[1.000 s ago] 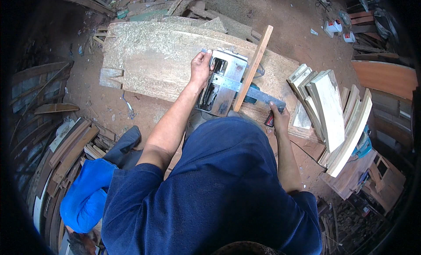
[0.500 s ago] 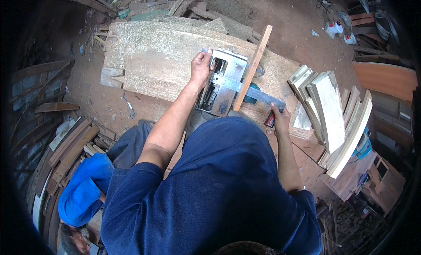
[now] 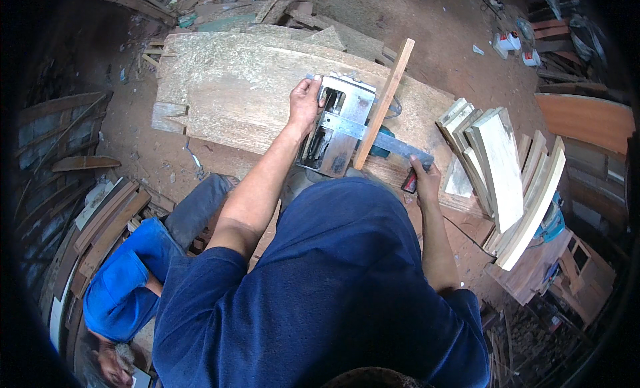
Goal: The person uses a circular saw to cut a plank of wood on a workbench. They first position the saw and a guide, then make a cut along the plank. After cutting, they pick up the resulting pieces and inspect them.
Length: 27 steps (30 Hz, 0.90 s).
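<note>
Tool body [image 3: 380, 151] partly out of sight behind wooden strip [image 3: 385, 103]

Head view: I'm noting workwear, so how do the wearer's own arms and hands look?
Short navy-blue sleeves reach about to the elbows, leaving the forearms bare. The left hand and right hand wear no gloves, and no watch or bracelet shows at either wrist.

I'm in a woodworking shop, with a power tool [image 3: 345, 153] before me, shavings [image 3: 200, 51] across the worktop [image 3: 233, 128] at upper centre, boards [image 3: 499, 165] stacked at right and planks [image 3: 110, 233] lower left.
</note>
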{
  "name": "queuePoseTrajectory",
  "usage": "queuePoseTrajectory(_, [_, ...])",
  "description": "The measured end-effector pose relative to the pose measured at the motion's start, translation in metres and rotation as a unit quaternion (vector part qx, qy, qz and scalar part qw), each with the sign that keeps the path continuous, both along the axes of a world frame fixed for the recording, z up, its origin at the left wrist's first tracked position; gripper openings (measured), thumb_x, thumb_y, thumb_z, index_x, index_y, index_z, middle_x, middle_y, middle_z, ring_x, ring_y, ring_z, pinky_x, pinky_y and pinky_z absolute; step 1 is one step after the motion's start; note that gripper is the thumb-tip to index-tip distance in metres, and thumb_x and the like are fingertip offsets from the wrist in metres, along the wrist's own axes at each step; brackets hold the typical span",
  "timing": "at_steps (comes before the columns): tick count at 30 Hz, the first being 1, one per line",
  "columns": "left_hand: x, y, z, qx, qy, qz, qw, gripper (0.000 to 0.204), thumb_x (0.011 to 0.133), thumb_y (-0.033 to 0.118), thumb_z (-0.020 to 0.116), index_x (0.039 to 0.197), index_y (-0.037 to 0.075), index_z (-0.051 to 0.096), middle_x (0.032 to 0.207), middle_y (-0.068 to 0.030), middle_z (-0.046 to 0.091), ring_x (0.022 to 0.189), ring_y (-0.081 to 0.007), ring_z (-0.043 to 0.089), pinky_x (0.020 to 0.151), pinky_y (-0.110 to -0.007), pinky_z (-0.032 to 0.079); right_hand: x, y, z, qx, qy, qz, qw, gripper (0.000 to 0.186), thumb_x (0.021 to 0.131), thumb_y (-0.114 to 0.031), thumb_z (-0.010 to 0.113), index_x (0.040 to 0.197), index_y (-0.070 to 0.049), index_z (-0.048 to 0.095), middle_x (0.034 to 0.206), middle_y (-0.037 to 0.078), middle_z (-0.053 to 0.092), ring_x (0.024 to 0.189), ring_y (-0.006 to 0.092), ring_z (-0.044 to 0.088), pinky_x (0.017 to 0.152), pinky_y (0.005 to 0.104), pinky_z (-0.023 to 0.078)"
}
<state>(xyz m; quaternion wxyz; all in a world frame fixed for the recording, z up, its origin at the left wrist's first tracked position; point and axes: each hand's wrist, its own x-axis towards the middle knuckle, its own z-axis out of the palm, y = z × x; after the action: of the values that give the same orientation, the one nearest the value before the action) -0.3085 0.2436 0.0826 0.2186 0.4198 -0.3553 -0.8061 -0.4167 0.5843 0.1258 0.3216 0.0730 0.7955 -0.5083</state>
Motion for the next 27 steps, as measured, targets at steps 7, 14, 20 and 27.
queuePoseTrajectory(7, [-0.0002, -0.0009, 0.0022, -0.002, -0.002, -0.005, 1.000, 0.020, 0.101, 0.028, 0.061, 0.089, 0.012, 0.059, 0.065, 0.0045, 0.056, 0.048, -0.0031, 0.046, 0.039, -0.021, 0.030, 0.0020, -0.0027, 0.0011, -0.014, 0.000, -0.008, 1.000, 0.028, 0.087, -0.027, 0.079, 0.097, -0.003, 0.070, 0.088, 0.002, 0.068, 0.077, 0.0089, 0.057, 0.072, 0.0260, 0.046])
queuePoseTrajectory(14, [0.0002, -0.0004, 0.0047, 0.003, -0.008, 0.000, 1.000, 0.019, 0.102, 0.027, 0.061, 0.090, 0.012, 0.060, 0.065, 0.0048, 0.057, 0.048, -0.0028, 0.046, 0.039, -0.020, 0.031, 0.0019, -0.0054, 0.0036, -0.009, -0.002, -0.009, 1.000, 0.027, 0.088, -0.026, 0.079, 0.098, -0.003, 0.070, 0.088, 0.001, 0.068, 0.077, 0.0086, 0.058, 0.072, 0.0255, 0.046])
queuePoseTrajectory(20, [0.0008, -0.0003, 0.0043, -0.003, -0.001, -0.001, 1.000, 0.020, 0.102, 0.028, 0.060, 0.091, 0.012, 0.061, 0.065, 0.0048, 0.057, 0.048, -0.0027, 0.046, 0.039, -0.020, 0.032, 0.0022, -0.0072, 0.0057, -0.005, -0.005, -0.012, 1.000, 0.025, 0.088, -0.024, 0.079, 0.098, -0.003, 0.070, 0.088, 0.001, 0.068, 0.078, 0.0088, 0.058, 0.073, 0.0254, 0.046])
queuePoseTrajectory(27, [-0.0001, -0.0003, 0.0051, -0.011, -0.011, -0.001, 1.000, 0.021, 0.102, 0.028, 0.060, 0.090, 0.011, 0.061, 0.065, 0.0044, 0.057, 0.048, -0.0030, 0.045, 0.040, -0.020, 0.032, 0.0025, -0.0066, 0.0035, -0.017, -0.001, -0.012, 1.000, 0.025, 0.088, -0.024, 0.079, 0.098, -0.003, 0.070, 0.089, 0.002, 0.068, 0.079, 0.0094, 0.059, 0.074, 0.0255, 0.046])
